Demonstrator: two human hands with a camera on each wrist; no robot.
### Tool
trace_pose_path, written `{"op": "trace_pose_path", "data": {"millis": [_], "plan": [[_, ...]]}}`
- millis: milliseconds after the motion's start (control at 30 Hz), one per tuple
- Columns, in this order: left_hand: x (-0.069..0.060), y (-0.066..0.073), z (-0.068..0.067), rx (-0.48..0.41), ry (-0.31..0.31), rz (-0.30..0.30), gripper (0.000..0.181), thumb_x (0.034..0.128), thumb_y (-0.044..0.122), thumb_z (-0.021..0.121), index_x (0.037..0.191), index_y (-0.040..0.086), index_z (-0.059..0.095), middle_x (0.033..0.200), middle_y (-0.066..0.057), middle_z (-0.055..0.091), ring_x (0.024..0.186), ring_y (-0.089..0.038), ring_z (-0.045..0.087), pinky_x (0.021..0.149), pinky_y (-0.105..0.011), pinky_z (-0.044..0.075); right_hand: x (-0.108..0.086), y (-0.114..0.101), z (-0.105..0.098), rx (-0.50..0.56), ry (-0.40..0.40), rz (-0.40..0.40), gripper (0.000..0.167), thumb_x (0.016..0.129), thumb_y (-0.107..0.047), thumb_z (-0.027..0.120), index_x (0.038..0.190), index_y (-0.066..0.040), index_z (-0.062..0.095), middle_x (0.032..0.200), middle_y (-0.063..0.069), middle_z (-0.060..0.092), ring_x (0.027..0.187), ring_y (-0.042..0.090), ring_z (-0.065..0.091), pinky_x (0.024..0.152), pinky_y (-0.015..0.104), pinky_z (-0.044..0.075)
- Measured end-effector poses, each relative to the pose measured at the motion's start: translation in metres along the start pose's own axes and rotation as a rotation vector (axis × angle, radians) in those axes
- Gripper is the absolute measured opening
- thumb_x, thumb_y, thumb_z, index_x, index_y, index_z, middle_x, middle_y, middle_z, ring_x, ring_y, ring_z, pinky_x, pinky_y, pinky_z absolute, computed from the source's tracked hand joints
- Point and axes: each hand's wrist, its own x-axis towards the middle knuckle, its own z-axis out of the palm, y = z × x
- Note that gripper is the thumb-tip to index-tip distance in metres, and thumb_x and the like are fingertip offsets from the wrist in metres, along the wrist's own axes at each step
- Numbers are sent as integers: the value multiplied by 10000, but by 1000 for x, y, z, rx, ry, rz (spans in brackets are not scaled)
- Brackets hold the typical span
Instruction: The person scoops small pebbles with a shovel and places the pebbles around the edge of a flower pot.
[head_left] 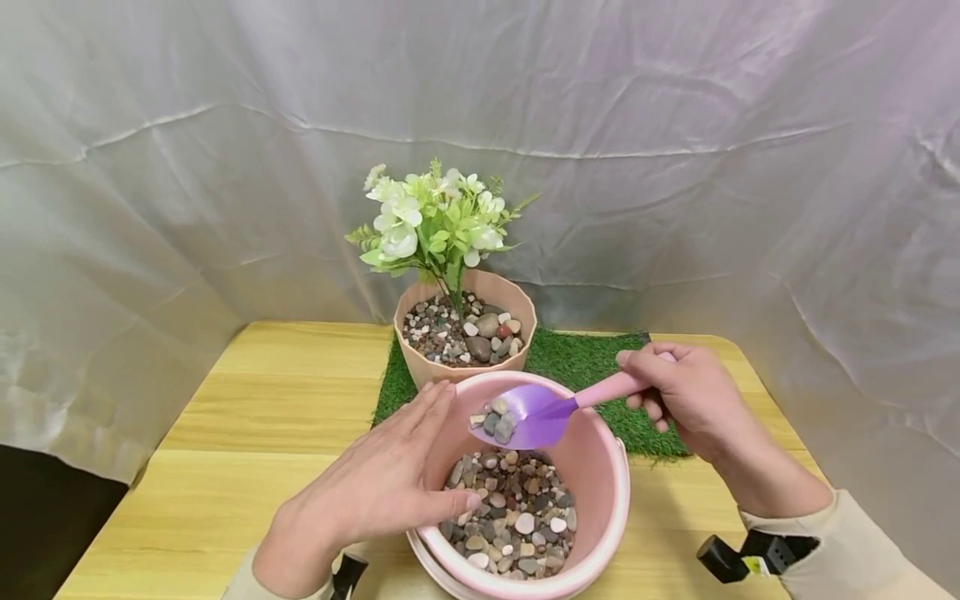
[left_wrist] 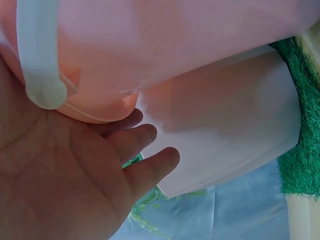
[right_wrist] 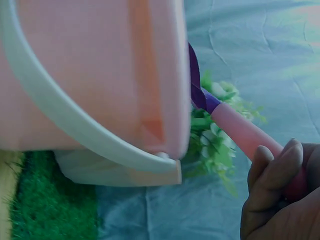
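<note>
A pink bucket (head_left: 621, 500) holding mixed pebbles (head_left: 517, 521) stands near the table's front. My left hand (head_left: 375, 479) rests on its left rim, fingers extended along the outside and thumb over the inner side; the left wrist view shows the palm (left_wrist: 55, 170) by the bucket wall (left_wrist: 150, 40). In my right hand (head_left: 693, 400) is the pink handle of a purple trowel (head_left: 543, 421), its fingers curled round it. Several stones (head_left: 497, 421) lie on the blade, above the bucket's opening. The right wrist view shows the hand (right_wrist: 282, 195) gripping the handle (right_wrist: 245, 130) beyond the bucket's rim.
Behind the bucket, a peach pot (head_left: 420, 364) with pebbles and white artificial flowers (head_left: 397, 237) stands on a green turf mat (head_left: 592, 358). The wooden table (head_left: 247, 425) extends to both sides. Grey cloth (head_left: 480, 75) hangs behind and at the sides.
</note>
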Motion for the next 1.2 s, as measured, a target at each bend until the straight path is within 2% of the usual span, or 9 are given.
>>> {"op": "trace_pose_path", "data": {"millis": [200, 333, 533, 700, 800, 967, 1200], "plan": [[0, 0, 1, -6, -9, -9, 1171, 883, 792, 611, 1706, 125, 111, 1781, -47, 50, 1641, -271, 108, 1309, -529, 216, 9, -16, -10, 89, 77, -31, 208, 1009, -194, 719, 820, -110, 743, 572, 11, 690, 391, 58, 507, 336, 232, 457], [0, 0, 1, -5, -7, -1, 1159, 891, 777, 610, 1705, 117, 114, 1782, -46, 55, 1641, -269, 107, 1313, -521, 215, 20, -26, -12, 83, 137, -51, 226, 998, -222, 739, 846, -56, 724, 587, 16, 695, 409, 64, 519, 350, 243, 482], [1, 0, 1, -15, -7, 0, 1143, 895, 765, 613, 1706, 125, 123, 1785, -39, 68, 1641, -267, 115, 1312, -525, 227, 41, -36, 0, -104, 230, -110, 375, 1018, -316, 702, 992, 55, 652, 654, -8, 717, 486, 70, 591, 448, 277, 574], [1, 0, 1, -24, -2, -3, 1141, 892, 754, 625, 1709, 142, 116, 1786, -22, 65, 1639, -248, 118, 1310, -530, 237, 58, -43, 17, -272, 277, -136, 405, 1003, -378, 703, 1023, 27, 693, 672, -13, 743, 519, 108, 666, 529, 336, 633], [1, -1, 1, -32, 6, 1, 1148, 884, 751, 636, 1710, 149, 115, 1786, -15, 70, 1637, -243, 131, 1307, -531, 246, 65, -44, 23, -307, 282, -131, 378, 998, -367, 699, 1010, 11, 693, 657, -3, 742, 525, 126, 688, 550, 343, 644], [1, -2, 2, -28, 7, 11, 1144, 890, 749, 630, 1709, 140, 114, 1786, -18, 67, 1638, -240, 127, 1309, -523, 240, 71, -41, 25, -295, 295, -134, 362, 994, -347, 688, 977, 15, 689, 647, 44, 737, 520, 135, 696, 554, 350, 647], [0, -3, 1, -15, 9, 22, 1142, 897, 741, 626, 1705, 119, 111, 1786, -34, 50, 1639, -252, 123, 1310, -513, 236, 76, -35, 19, -112, 272, -127, 349, 1017, -269, 675, 982, 78, 652, 649, -4, 732, 506, 82, 646, 513, 290, 621]]}}
